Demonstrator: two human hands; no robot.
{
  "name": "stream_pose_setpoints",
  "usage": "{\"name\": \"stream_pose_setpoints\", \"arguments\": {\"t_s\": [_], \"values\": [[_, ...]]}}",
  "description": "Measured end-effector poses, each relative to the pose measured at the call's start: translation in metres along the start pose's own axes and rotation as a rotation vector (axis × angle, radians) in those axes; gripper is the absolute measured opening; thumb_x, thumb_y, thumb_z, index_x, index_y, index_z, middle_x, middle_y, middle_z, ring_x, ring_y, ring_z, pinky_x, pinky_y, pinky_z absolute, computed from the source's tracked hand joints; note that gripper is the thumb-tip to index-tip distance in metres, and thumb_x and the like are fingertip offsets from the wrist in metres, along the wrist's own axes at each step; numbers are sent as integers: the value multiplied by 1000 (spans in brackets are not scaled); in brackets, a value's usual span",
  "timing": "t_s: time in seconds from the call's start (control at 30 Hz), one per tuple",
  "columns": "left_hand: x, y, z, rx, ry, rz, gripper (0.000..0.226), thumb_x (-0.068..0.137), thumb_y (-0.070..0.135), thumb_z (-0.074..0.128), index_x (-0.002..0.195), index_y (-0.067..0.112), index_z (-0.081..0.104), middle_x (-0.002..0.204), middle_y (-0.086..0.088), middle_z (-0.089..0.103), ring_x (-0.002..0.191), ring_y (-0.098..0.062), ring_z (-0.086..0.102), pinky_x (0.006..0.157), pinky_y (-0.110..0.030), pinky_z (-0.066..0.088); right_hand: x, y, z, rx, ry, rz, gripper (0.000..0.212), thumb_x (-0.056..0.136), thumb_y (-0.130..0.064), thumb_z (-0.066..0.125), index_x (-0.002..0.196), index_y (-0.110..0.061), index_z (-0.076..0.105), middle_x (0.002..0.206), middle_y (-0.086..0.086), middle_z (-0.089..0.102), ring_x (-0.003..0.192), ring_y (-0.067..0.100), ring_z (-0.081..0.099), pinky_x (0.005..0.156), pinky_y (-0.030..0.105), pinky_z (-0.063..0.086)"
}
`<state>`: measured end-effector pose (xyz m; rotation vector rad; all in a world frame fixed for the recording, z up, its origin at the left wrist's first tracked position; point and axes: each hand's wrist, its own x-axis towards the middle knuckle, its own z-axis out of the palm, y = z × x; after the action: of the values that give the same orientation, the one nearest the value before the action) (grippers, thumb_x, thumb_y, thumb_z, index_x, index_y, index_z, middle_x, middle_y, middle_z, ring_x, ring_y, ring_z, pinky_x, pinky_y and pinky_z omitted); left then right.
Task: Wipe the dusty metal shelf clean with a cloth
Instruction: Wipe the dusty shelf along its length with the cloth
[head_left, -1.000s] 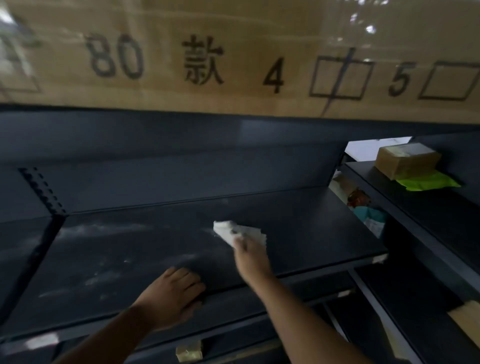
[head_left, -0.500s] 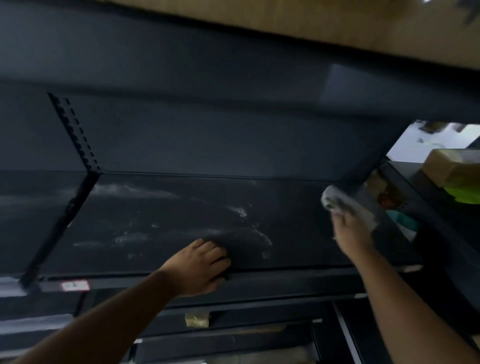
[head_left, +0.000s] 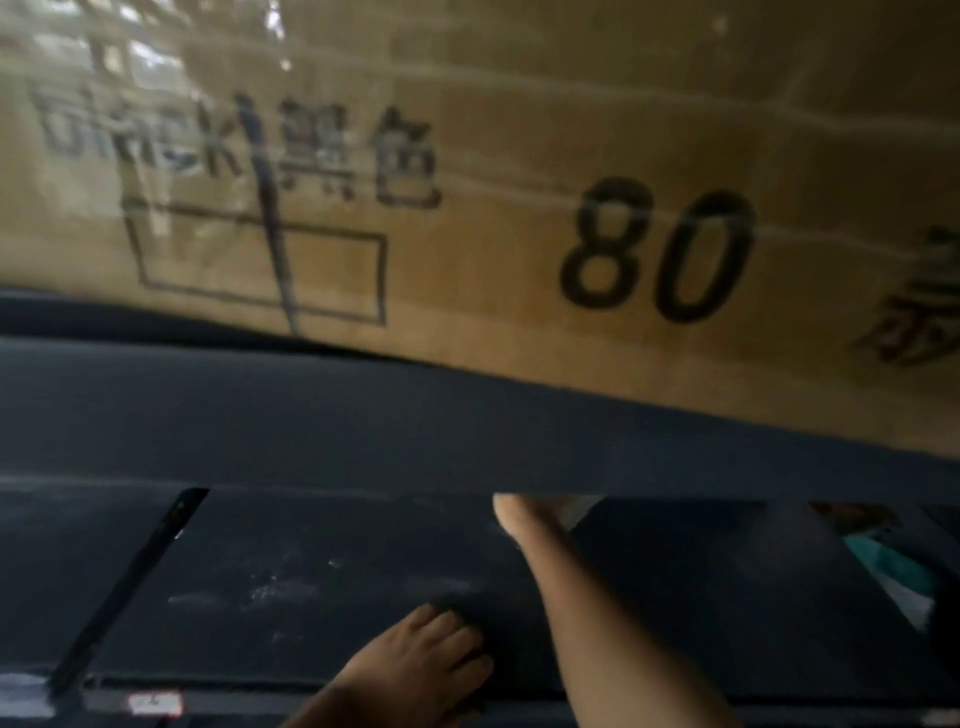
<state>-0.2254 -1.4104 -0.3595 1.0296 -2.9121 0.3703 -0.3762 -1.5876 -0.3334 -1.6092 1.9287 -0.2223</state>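
1. The step in hand looks like a wiping pass along the back of the metal shelf (head_left: 322, 561). To do it well, I judge the cloth (head_left: 582, 506) should stay flat and pressed down, travelling in overlapping strokes from the rear wall towards the front lip so that dust is gathered, not scattered.
2. Pale dust smears lie on the shelf surface left of centre, between the slanted upright post (head_left: 130, 587) and the braced hand. These likely need the next passes, and a clean face of the cloth would help.
3. The right hand (head_left: 519, 514) reaches deep into the shelf, and its upper part is hidden by the front edge of the upper shelf (head_left: 467, 431). Only a pale scrap of cloth shows just beside it. The hand appears to be on the cloth, but how tightly it grips, or how far the fingers are spread, cannot be told.
4. The left hand (head_left: 415, 660) rests palm down on the front of the shelf, fingers loosely spread and flat on the metal, holding nothing. It seems to serve as a brace.
5. A large cardboard box (head_left: 519, 182) sits on the upper shelf, so headroom is tight. Keeping the forearm low should avoid knocking that edge.
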Motion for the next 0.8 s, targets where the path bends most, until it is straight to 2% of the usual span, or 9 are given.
{"name": "stream_pose_setpoints", "arguments": {"t_s": [0.1, 0.2, 0.3, 0.37, 0.43, 0.5, 0.57, 0.67, 0.8], "values": [[-1, 4, 5, -41, 56, -47, 36, 83, 58, 48, 108, 35, 59, 105, 9, 62, 94, -15, 58, 94, -35, 38, -23, -37, 26, -80, 108, -288, 42, 97, -36, 36, 129, -16, 54, 137, 12, 55, 124, 32, 50, 108, 43, 34], [-2, 8, 3, -46, 117, -83, 41, 77, 57, 53, 106, 30, 62, 102, 4, 62, 90, -19, 56, 84, -34, 34, -40, -60, 24, 6, 145, -368, 33, 90, -43, 43, 97, -23, 68, 101, 7, 72, 91, 29, 66, 82, 35, 48], [-1, 10, 1, -69, 154, -98, 43, 75, 56, 57, 104, 25, 64, 100, 1, 64, 86, -22, 57, 80, -35, 36, -48, -53, 12, 603, -218, -227, 26, 89, -43, 45, 95, -26, 64, 100, 2, 64, 78, 25, 60, 74, 37, 50], [-1, 11, 0, -91, 159, -118, 44, 74, 56, 59, 104, 23, 64, 100, -1, 64, 87, -23, 56, 80, -35, 37, -53, -28, -10, 1011, -258, -117, 20, 88, -37, 51, 85, -21, 63, 90, 2, 62, 73, 20, 58, 70, 36, 50], [-2, 11, -2, -102, 143, -128, 45, 75, 56, 58, 106, 24, 64, 102, -1, 63, 90, -24, 56, 82, -36, 37, -56, 10, -41, 1219, -134, -84, 21, 89, -32, 56, 84, -14, 67, 85, 5, 71, 74, 21, 67, 71, 33, 51], [-2, 11, -4, -113, 103, -142, 47, 76, 58, 55, 109, 25, 63, 104, 0, 63, 93, -22, 55, 85, -35, 38, -63, 56, -80, 1359, -20, -54, 24, 88, -32, 58, 87, -12, 70, 78, 2, 76, 68, 19, 72, 61, 31, 56], [-4, 11, -5, -117, 69, -144, 48, 77, 61, 53, 111, 28, 63, 106, 2, 63, 94, -20, 56, 86, -32, 43, -68, 108, -121, 1449, 89, -61, 25, 89, -34, 56, 92, -13, 71, 82, 3, 78, 71, 19, 74, 56, 34, 59], [-4, 11, -3, -144, 62, -136, 50, 77, 62, 53, 112, 28, 64, 106, 2, 64, 95, -19, 57, 87, -31, 44, -73, 187, -179, 1431, 314, -9, 28, 90, -40, 55, 96, -17, 69, 99, 4, 74, 74, 18, 72, 72, 37, 57], [-1, 10, -1, -93, 104, -111, 50, 76, 61, 54, 110, 28, 68, 104, 1, 67, 92, -20, 60, 90, -32, 36, -65, 270, -232, 1259, 575, 141, 48, 92, -45, 45, 129, -16, 54, 126, 6, 55, 107, 25, 58, 98, 39, 42]]}}
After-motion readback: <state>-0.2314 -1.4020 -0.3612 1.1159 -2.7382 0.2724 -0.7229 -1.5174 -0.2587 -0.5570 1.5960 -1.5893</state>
